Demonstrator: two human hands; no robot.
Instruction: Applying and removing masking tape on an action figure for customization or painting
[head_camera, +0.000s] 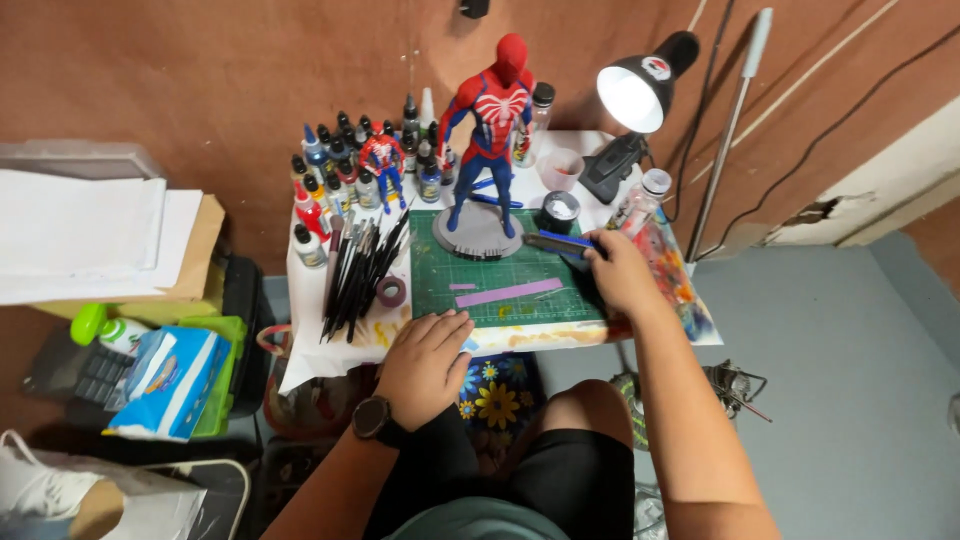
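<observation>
Right grip (612, 268) pinches a blue knife (556, 241) at the mat's (440, 290) two o'clock corner, left hand (425, 362) flat and spread at six, near the light, floppy purple strip (509, 293), likely best held at its ends.

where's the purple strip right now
In the head view the purple strip lies flat on the green cutting mat, in front of the large figure's grey base, between both hands.
</observation>
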